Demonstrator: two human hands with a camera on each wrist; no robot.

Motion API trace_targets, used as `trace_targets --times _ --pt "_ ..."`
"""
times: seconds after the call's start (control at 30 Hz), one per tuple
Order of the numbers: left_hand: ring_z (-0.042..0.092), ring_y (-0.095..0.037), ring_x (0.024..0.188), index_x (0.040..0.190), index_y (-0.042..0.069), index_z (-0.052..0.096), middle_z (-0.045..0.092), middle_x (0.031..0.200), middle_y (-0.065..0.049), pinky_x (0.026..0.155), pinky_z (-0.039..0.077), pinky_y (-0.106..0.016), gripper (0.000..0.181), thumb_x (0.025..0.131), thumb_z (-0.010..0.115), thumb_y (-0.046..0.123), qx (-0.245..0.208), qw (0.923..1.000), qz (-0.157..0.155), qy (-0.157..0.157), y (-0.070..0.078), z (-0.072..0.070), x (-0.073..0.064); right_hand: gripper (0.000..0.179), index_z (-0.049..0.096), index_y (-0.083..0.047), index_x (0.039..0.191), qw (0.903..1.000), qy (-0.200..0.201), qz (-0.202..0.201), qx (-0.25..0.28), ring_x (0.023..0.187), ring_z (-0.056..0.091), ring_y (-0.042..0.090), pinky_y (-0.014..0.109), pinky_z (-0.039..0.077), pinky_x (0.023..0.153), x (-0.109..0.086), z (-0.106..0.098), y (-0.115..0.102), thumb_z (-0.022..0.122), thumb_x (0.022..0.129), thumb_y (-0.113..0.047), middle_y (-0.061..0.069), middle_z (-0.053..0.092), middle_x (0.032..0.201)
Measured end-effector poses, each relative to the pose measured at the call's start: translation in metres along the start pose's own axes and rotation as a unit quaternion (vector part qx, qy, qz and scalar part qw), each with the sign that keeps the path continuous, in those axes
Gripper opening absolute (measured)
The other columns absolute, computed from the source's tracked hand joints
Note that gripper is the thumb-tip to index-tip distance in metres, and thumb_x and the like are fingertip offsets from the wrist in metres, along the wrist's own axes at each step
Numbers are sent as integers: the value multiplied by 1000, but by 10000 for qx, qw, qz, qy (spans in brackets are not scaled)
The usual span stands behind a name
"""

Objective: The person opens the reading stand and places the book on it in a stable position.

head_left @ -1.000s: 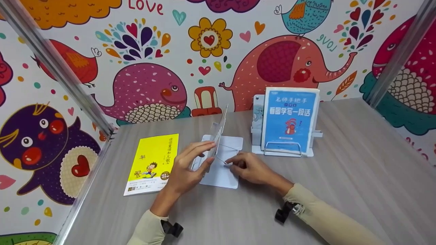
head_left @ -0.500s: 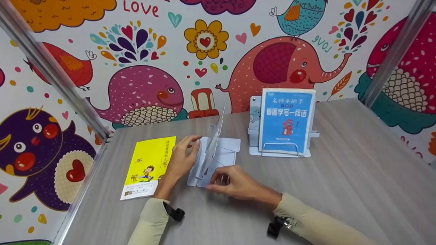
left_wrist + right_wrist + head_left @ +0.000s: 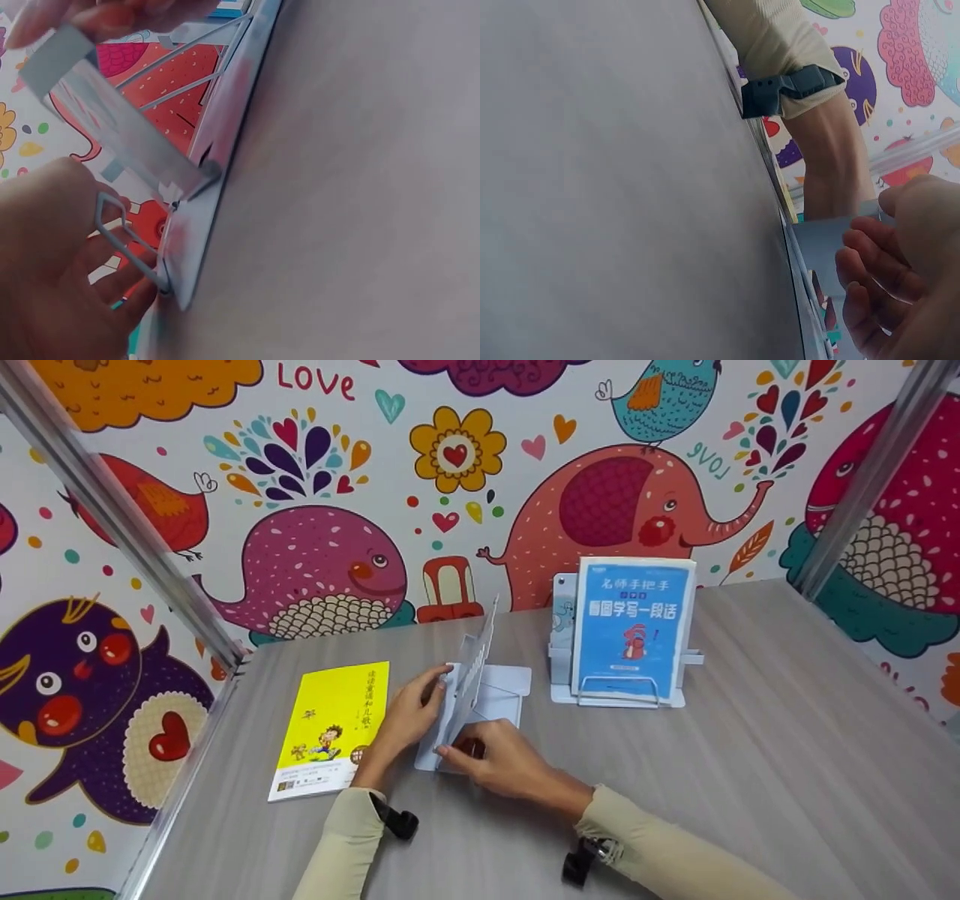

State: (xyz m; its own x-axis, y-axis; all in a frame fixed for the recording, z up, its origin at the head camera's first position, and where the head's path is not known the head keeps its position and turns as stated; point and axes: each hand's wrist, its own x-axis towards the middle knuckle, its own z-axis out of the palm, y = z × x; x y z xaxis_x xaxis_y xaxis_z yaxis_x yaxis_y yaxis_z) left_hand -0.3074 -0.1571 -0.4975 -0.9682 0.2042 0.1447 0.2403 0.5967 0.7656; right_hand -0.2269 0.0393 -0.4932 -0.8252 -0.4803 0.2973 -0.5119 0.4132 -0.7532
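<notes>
A white metal book stand stands in the middle of the table, its panel tilted up from a flat base. My right hand pinches the near lower end of the panel; its fingertips hold a bracket end at the top of the left wrist view. My left hand is at the stand's left side. In the left wrist view, its spread fingers lie right at a bent wire loop on the base, with the thumb near the loop's top. Thin wire struts run behind the panel.
A yellow book lies flat left of my left hand. At the back right, a blue book leans upright on another white stand behind a wire holder. A wall with cartoon animals borders the table; a metal post rises at left.
My left hand has left the panel's face and moved down to the stand's left side. My right hand has moved from the wire strut toward the panel's near lower end.
</notes>
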Motion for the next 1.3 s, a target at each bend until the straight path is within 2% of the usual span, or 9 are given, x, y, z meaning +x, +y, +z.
trace_targets --times 0.23,0.33,0.43,0.5,0.67,1.1,1.2,1.3 --pt "66 -29 133 147 20 64 66 152 -7 119 50 -52 35 112 58 22 178 9998 40 90 2 0 -1 33 78 -12 110 9970 8 -212 -742 71 58 0 17 47 61 -1 -4 -1 65 108 -43 -7 73 85" --pt "66 -28 130 146 19 63 67 150 -8 118 51 -51 35 112 59 22 183 9997 24 137 2 -1 -4 34 77 -11 107 9961 14 -280 -837 69 55 -1 17 45 60 -4 -8 0 66 108 -43 -6 70 81" --pt "65 -27 127 147 19 63 66 149 -7 119 51 -49 36 112 60 23 138 9997 -72 166 3 -2 -6 37 76 -9 112 9959 -10 -324 -843 69 54 0 18 45 60 -7 -12 5 65 108 -44 -7 68 83" --pt "64 -26 131 148 19 62 65 151 -4 121 49 -49 37 112 61 25 102 9997 -163 172 2 -2 -7 40 73 -8 124 9964 -62 -332 -783 73 56 1 19 48 62 -9 -15 8 64 109 -43 -5 69 89" --pt "63 -27 132 148 20 63 65 151 -4 122 48 -48 38 110 62 28 122 9992 -291 239 0 -3 -10 45 66 -7 139 9971 -136 -257 -702 79 60 5 20 51 66 -13 -21 13 64 109 -40 -3 70 101" --pt "63 -28 122 139 13 67 68 141 -9 114 53 -47 35 106 71 24 -234 9976 -316 573 -7 -7 -18 30 76 -14 123 9998 -88 13 -183 74 66 9 24 58 64 -23 -47 29 68 108 -39 -4 75 95" --pt "64 -27 117 134 13 68 70 135 -10 111 54 -46 33 104 73 26 -230 9964 -429 695 -6 -7 -23 28 76 -13 122 9999 9 140 -68 75 69 12 24 60 65 -24 -56 34 70 107 -36 -2 78 97" --pt "65 -27 113 131 12 70 72 129 -10 107 56 -46 34 103 76 29 -225 9948 -539 835 -4 -8 -29 29 75 -13 128 9990 204 376 157 79 73 16 26 62 67 -25 -64 38 72 106 -31 0 80 105"
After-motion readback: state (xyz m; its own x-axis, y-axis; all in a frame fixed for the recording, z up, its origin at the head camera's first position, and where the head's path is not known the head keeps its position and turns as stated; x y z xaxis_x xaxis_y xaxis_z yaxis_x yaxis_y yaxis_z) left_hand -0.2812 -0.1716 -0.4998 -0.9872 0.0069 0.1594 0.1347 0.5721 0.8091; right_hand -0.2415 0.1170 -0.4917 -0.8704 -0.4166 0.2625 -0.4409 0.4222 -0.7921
